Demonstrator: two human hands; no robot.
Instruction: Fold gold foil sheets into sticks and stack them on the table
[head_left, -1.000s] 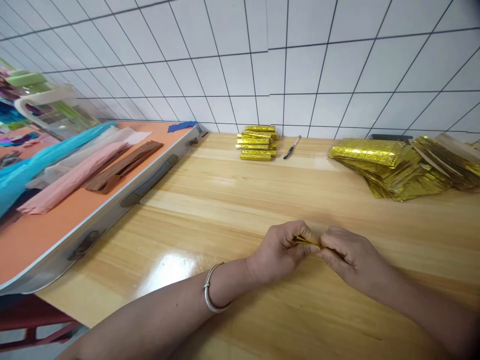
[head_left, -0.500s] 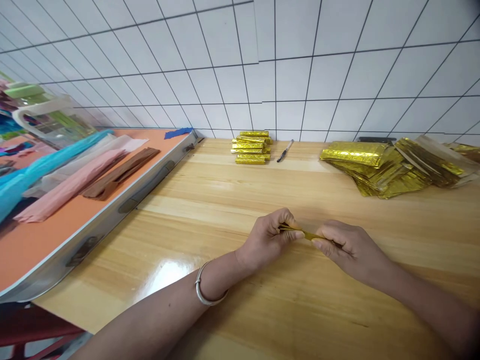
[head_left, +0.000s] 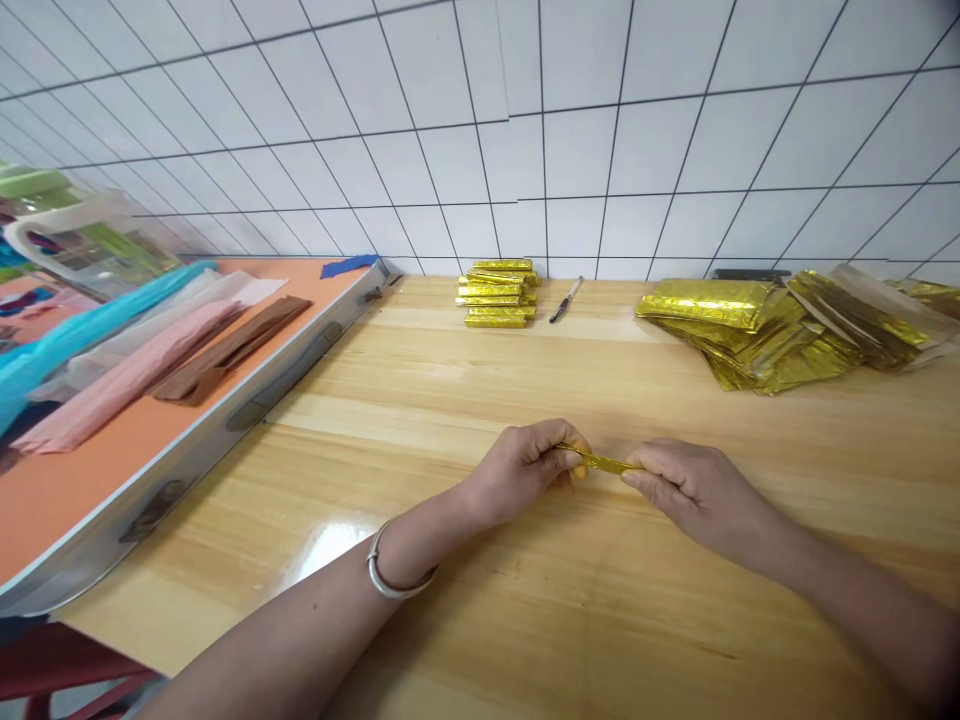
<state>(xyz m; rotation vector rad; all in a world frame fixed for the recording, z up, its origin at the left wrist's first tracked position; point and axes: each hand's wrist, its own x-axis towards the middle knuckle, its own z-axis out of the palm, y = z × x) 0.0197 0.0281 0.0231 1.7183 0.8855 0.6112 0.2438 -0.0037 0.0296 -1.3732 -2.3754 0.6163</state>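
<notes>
A narrow folded strip of gold foil paper (head_left: 609, 465) is stretched between my two hands above the wooden table. My left hand (head_left: 529, 462) pinches its left end between thumb and fingers. The right end is gripped by my right hand (head_left: 679, 485), thumb along the near side. My fingers cover both ends of the strip. Beyond my hands, a stack of folded gold foil strips (head_left: 496, 295) lies near the wall. At the back right is a loose pile of gold foil sheets (head_left: 750, 335).
A pen (head_left: 566, 300) lies beside the stack, and a black object (head_left: 752, 275) is behind the foil pile. On the left, an orange-topped case (head_left: 247, 375) with a raised edge bears blue, pink and brown crepe paper (head_left: 232, 350) and a clear jug (head_left: 112, 245). A tiled wall (head_left: 585, 150) bounds the back.
My left hand has moved slightly left, away from the right hand, and more of the gold strip shows between them. The view has shifted a little to the right.
</notes>
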